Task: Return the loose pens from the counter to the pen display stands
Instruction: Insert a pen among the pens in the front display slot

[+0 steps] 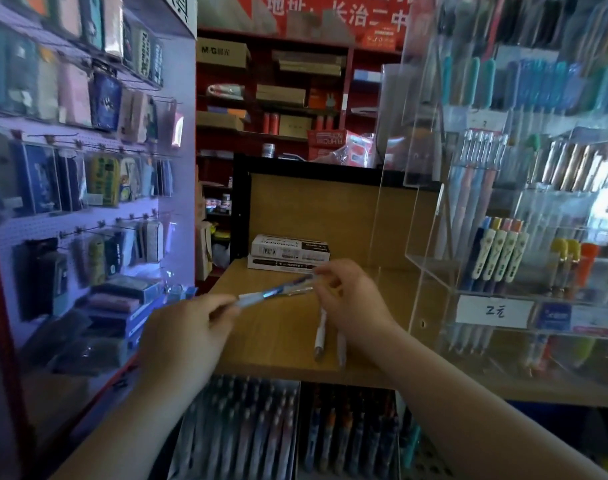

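Both hands point(261, 313) hold one pen point(275, 291); acrylic stand point(430, 265) compartments hold upright pens point(500, 254)

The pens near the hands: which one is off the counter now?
The blue-and-clear pen, held between left hand and right hand. The two white pens lie on the wooden counter.

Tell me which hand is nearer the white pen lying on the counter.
Right. The right hand hovers just above the white pen; the left hand sits farther off to its left.
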A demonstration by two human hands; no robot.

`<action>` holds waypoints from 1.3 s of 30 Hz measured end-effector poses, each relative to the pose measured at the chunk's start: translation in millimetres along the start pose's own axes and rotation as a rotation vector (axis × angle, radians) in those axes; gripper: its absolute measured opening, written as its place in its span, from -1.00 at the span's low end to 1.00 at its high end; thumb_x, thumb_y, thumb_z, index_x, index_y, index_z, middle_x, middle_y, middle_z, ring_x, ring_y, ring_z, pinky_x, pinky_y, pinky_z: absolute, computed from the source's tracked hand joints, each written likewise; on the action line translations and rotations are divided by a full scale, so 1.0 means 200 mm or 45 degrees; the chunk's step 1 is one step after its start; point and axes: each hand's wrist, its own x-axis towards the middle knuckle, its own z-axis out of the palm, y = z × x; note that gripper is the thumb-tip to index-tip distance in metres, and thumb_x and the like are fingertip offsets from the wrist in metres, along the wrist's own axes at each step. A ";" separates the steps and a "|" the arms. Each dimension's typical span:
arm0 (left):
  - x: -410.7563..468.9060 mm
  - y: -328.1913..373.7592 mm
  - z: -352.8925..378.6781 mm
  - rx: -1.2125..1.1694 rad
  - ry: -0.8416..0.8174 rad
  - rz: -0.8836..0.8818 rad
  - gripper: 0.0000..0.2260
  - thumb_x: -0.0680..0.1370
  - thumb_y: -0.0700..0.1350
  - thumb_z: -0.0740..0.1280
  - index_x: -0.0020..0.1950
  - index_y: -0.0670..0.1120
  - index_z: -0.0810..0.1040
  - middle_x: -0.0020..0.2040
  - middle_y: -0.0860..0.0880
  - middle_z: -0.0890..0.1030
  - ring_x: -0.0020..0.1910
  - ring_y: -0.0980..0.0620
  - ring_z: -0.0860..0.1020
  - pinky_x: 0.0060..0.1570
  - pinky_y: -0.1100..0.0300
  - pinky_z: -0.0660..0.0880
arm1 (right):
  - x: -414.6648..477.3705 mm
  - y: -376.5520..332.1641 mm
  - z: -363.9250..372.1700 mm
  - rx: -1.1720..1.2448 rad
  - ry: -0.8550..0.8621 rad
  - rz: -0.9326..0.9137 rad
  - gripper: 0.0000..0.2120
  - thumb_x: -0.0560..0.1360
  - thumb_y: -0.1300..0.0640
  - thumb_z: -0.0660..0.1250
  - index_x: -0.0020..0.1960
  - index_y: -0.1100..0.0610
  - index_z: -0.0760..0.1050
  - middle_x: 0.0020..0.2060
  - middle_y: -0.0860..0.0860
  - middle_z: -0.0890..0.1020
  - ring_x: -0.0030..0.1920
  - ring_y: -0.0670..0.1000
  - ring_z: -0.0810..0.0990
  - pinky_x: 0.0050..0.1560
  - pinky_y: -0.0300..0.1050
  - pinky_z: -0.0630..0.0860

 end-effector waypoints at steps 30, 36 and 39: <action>0.06 0.99 0.32 -0.638 -0.168 0.317 -0.66 0.44 0.07 0.19 0.21 0.16 0.34 0.04 0.38 0.34 0.06 0.33 0.34 0.02 0.37 0.25 | -0.07 0.02 -1.44 0.778 0.181 -0.335 -0.82 0.49 0.22 0.18 -0.27 0.13 0.45 -0.51 -0.05 0.64 -0.42 -0.11 0.62 -0.43 -0.31 0.53; 0.22 1.10 0.34 -0.387 -0.310 0.468 -0.67 0.46 -0.05 0.27 0.21 0.08 0.39 0.03 0.23 0.41 0.11 0.20 0.35 0.13 0.21 0.25 | -0.03 0.12 -1.52 0.680 0.245 -0.248 -0.82 0.49 0.24 0.17 -0.26 0.12 0.46 -0.47 -0.04 0.65 -0.40 -0.11 0.62 -0.39 -0.32 0.54; 0.25 1.12 0.34 -0.350 -0.504 0.428 -0.71 0.45 -0.01 0.27 0.17 0.11 0.42 -0.11 0.32 0.42 0.04 0.16 0.41 0.07 0.18 0.27 | -0.01 0.15 -1.48 0.627 0.201 -0.238 -0.84 0.49 0.24 0.17 -0.22 0.11 0.46 -0.28 0.02 0.61 -0.36 -0.13 0.62 -0.36 -0.34 0.54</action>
